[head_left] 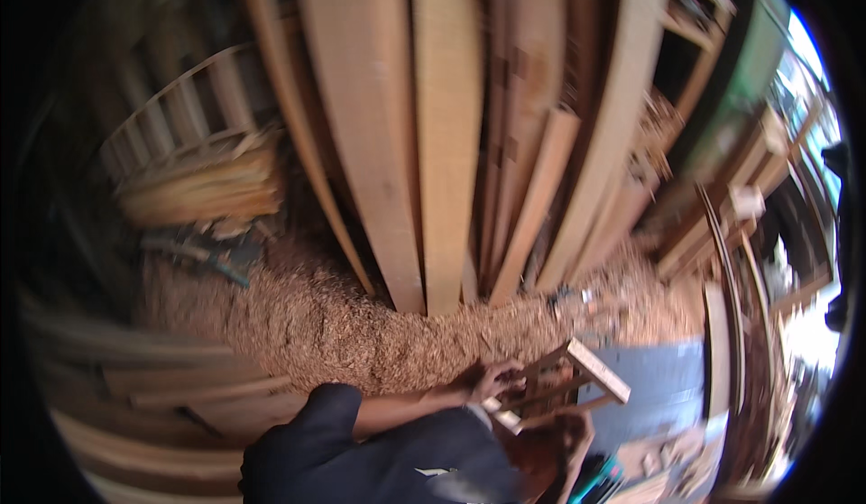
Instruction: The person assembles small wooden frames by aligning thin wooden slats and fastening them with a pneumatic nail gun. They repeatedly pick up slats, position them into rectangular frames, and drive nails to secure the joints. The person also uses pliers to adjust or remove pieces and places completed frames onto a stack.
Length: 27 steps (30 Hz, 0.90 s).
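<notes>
Brown wood is forming the small open frame (600,371) that we are holding low and right of centre, tilted, between our two hands and beside a grey-blue panel (658,382). Our right hand (577,430) is grasping its lower bar with bent fingers; our left hand (496,380) is lying by its left end, but we are not managing to tell whether those fingers are clenched or merely touching.

We are judging the piece light, stiff and dry rather than slippery, with its joints the likelier weak spots; the long side bars are offering the surest hold, one hand to each.

Blur is softening the fingertips and joints, our right forearm is mostly hiding, and the frame's near corner is disappearing behind our fingers. Beyond, wood shavings (352,346) and tall boards (446,143) are smearing, the boards running off the upper edge.
</notes>
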Each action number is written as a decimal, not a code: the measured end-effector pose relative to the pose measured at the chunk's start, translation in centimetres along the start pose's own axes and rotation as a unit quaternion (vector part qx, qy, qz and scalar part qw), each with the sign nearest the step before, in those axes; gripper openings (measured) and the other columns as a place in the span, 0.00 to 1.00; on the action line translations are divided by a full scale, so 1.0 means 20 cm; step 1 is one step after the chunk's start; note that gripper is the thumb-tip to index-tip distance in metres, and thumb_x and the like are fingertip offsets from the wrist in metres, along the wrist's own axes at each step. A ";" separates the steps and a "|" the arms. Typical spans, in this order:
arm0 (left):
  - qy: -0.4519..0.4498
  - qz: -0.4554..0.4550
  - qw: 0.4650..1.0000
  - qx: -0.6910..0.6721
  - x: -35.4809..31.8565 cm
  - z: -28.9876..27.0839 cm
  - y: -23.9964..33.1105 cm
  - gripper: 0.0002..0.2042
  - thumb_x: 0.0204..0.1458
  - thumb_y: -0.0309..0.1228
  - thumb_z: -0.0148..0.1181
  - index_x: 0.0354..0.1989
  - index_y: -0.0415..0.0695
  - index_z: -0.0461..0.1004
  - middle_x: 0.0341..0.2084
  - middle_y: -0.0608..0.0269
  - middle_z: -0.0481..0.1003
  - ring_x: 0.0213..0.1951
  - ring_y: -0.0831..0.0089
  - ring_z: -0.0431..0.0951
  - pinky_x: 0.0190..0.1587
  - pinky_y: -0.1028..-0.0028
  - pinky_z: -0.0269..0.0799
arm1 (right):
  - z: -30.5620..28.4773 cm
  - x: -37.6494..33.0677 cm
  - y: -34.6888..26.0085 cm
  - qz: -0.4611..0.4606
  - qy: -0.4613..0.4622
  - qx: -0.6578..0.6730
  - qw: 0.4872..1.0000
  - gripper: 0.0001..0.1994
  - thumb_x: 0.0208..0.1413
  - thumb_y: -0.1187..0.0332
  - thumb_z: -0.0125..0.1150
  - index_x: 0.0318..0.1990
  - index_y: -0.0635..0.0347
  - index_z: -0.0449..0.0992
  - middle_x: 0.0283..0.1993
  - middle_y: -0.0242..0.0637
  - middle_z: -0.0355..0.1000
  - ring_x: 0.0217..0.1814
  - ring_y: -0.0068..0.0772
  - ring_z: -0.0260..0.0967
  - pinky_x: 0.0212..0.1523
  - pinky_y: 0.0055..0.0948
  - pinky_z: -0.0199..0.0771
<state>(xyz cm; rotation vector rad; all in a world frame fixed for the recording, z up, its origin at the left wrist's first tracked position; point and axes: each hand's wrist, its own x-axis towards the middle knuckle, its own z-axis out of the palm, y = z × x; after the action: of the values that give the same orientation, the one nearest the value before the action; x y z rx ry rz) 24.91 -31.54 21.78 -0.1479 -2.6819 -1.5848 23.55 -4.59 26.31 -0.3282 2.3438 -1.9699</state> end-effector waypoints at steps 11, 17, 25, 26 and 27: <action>0.242 -0.052 0.960 -0.130 -0.32 -0.18 -0.11 0.21 0.59 0.42 0.61 0.56 0.45 0.70 0.43 0.53 0.78 0.45 0.58 0.81 0.46 0.65 0.77 | 0.50 0.12 -0.09 -0.003 -0.123 -0.137 0.983 0.08 0.58 0.71 0.62 0.43 0.65 0.78 0.35 0.40 0.78 0.39 0.31 0.76 0.42 0.29 0.76; 0.255 -0.070 0.959 -0.106 -0.51 -0.69 -0.60 0.20 0.58 0.34 0.64 0.56 0.42 0.71 0.40 0.54 0.78 0.45 0.67 0.81 0.46 0.70 0.78 | 1.36 0.36 -0.07 0.009 -0.172 -0.138 0.975 0.10 0.60 0.70 0.62 0.45 0.66 0.78 0.40 0.42 0.79 0.40 0.36 0.77 0.44 0.31 0.77; 0.586 -0.140 0.784 0.151 -1.11 -2.19 -1.03 0.24 0.52 0.27 0.67 0.58 0.43 0.71 0.43 0.51 0.76 0.43 0.57 0.79 0.44 0.66 0.77 | 3.11 0.59 -0.54 -0.109 -0.393 -0.071 0.910 0.08 0.60 0.66 0.57 0.38 0.62 0.77 0.28 0.40 0.74 0.33 0.25 0.73 0.35 0.27 0.71; 0.606 -0.133 0.760 0.196 -1.17 -2.36 -1.01 0.23 0.51 0.27 0.68 0.57 0.43 0.72 0.41 0.52 0.76 0.41 0.58 0.79 0.42 0.66 0.76 | 3.29 0.61 -0.66 -0.187 -0.380 -0.056 0.904 0.08 0.60 0.67 0.58 0.38 0.62 0.77 0.26 0.39 0.72 0.30 0.25 0.70 0.32 0.29 0.70; 0.622 -0.158 0.746 0.177 -1.21 -2.49 -0.99 0.23 0.51 0.26 0.67 0.57 0.43 0.72 0.40 0.53 0.76 0.40 0.60 0.78 0.42 0.67 0.76 | 3.45 0.61 -0.77 -0.212 -0.367 -0.010 0.906 0.08 0.60 0.68 0.57 0.40 0.63 0.78 0.25 0.38 0.71 0.27 0.25 0.68 0.30 0.29 0.70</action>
<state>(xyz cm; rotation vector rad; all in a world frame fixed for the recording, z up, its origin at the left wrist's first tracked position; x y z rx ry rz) 45.69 -86.39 26.94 1.0262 -1.7914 -0.6322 26.18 -76.11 30.03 -1.3998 1.8784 -1.5307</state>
